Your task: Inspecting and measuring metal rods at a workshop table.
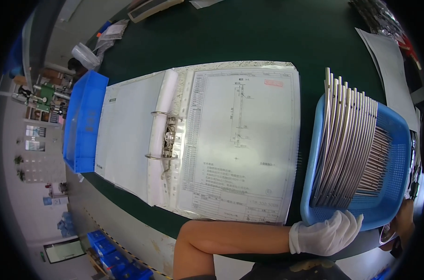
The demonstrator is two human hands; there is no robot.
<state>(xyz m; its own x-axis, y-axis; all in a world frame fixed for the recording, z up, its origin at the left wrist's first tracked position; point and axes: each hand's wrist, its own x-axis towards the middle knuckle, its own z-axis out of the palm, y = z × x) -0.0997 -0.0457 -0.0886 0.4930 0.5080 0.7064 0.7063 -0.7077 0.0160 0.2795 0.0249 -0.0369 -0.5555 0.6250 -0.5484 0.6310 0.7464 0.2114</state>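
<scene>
My left hand (326, 234), in a white glove, lies across the near rim of a light blue plastic basket (310, 207). Its fingers are bent and closed together; whatever they may hold is hidden. Inside the basket, many slim metal rods (345, 140) lean side by side in a row, their far ends above the rim. Shorter-looking metal rods (374, 161) are stacked to their right. At the basket's near right corner is my right hand (403, 219), partly lost in the dark picture edge, so its fingers cannot be made out.
Left of the basket, an open ring binder (163, 135) shows a technical drawing (242, 140) in a clear sleeve. A deep blue bin (87, 123) stands beyond it. Papers (385, 65) and plastic-wrapped items (378, 16) lie at the far right of the green tabletop (249, 37).
</scene>
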